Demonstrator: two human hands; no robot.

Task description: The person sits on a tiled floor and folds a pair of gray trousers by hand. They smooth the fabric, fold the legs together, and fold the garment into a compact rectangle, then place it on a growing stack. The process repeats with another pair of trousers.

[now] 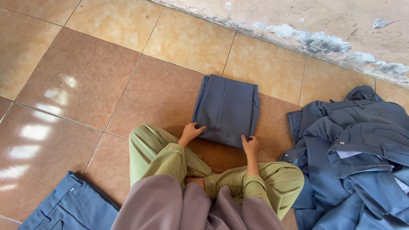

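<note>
On the tiled floor (85, 85), my left hand (190, 132) and right hand (251, 146) pinch the folded grey trousers (227, 108); an uneven tug could undo the fold.

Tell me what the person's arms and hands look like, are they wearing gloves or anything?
No gloves. Both the left hand and the right hand are bare, with no rings or watch that I can see. The forearms show bare too, up to loose mauve-grey cloth that covers the upper arms. No markings are visible.

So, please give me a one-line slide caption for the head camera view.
Seated person's left hand and right hand grip the near edge of folded grey-blue trousers on a tiled floor.
</note>
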